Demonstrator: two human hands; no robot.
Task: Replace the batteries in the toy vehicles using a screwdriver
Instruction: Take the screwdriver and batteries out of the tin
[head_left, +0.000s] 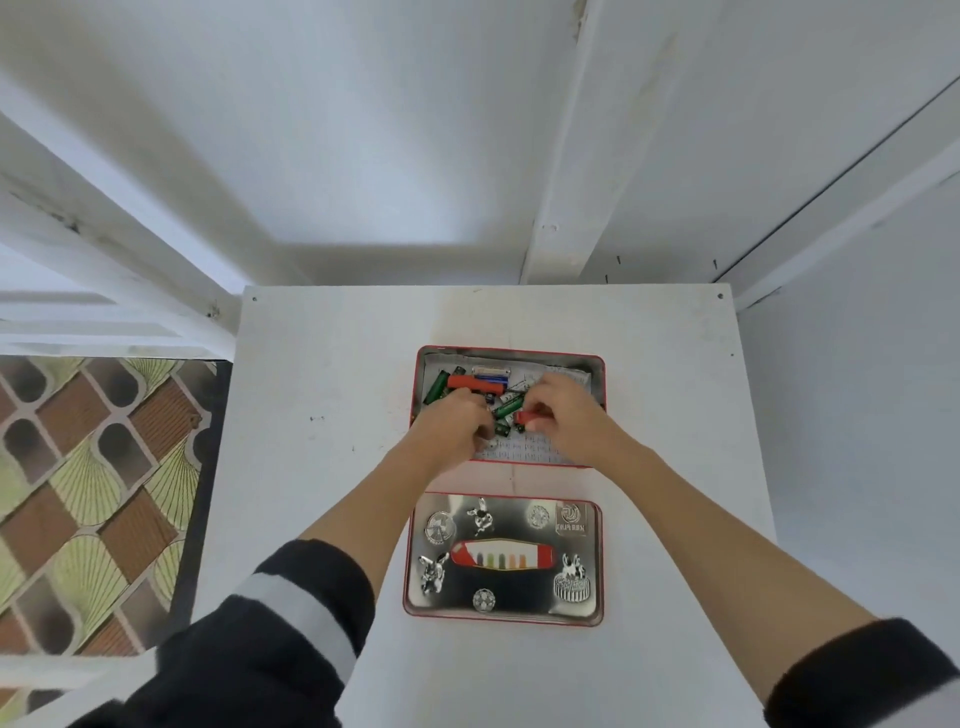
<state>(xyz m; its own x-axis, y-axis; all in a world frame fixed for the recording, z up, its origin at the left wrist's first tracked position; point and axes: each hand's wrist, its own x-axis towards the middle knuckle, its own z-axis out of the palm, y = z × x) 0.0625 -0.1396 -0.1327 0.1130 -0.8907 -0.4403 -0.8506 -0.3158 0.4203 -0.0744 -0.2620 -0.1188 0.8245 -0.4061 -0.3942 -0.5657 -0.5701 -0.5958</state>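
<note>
Right hand: pinching small red piece inside tin.
Left hand: curled among batteries; hold unclear.
Handling: light, smooth, prone to rolling; best pinched mid-body.

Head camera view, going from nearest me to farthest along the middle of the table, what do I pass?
Tin lid → bare strip of white table → open tin, with both hands reaching into it → far table edge.
</note>
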